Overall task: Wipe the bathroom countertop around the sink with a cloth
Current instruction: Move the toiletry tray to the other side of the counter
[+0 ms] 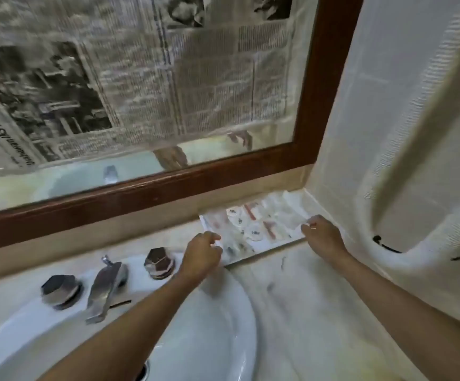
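A white tray (267,247) with small wrapped toiletries lies at the back right corner of the marble countertop (305,298). My left hand (202,257) pinches the tray's left edge. My right hand (323,233) grips its right front corner. The white sink (209,325) sits lower left under my left forearm. No cloth shows in this view. Dark smudges mark the countertop in front of the tray.
A chrome faucet (105,290) stands between two faceted metal knobs (61,291) (159,263) behind the basin. A wood-framed mirror (168,185) covered with newspaper rises behind. A white towel (429,133) hangs at right against the tiled wall.
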`<state>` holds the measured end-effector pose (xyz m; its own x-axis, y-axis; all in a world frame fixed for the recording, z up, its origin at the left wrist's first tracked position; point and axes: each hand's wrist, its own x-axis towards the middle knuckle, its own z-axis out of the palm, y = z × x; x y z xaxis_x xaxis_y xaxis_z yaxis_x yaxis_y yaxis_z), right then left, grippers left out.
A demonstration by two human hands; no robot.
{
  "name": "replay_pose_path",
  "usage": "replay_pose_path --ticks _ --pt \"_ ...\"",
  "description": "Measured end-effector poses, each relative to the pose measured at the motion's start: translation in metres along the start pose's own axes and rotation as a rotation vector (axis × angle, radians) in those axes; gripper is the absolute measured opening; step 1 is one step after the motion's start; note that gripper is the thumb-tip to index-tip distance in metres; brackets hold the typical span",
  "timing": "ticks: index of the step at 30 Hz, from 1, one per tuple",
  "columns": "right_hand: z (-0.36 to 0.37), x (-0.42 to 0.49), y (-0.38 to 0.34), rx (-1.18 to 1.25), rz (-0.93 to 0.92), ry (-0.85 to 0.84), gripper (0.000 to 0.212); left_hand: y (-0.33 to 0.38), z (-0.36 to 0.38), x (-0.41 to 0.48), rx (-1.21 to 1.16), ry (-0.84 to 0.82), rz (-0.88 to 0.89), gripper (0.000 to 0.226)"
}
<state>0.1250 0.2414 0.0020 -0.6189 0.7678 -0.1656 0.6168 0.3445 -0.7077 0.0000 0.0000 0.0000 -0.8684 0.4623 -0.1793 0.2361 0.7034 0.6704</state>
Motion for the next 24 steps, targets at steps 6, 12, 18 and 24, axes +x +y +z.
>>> replay_pose_path --ticks 6,12,18,24 --pt "0.019 0.075 0.025 -0.207 -0.061 0.064 0.034 -0.009 0.032 0.045 -0.016 0.12 -0.192 0.044" --pt "0.032 0.1 0.022 -0.222 -0.102 0.063 0.047 -0.011 0.044 0.064 0.013 0.142 -0.286 0.034" --pt "0.034 0.102 0.02 -0.167 0.09 0.071 0.027 -0.007 0.036 0.069 -0.048 0.151 -0.375 0.015" --pt "0.018 0.059 0.01 -0.092 0.182 0.175 0.029 0.009 0.018 0.043 -0.152 0.218 -0.395 0.01"
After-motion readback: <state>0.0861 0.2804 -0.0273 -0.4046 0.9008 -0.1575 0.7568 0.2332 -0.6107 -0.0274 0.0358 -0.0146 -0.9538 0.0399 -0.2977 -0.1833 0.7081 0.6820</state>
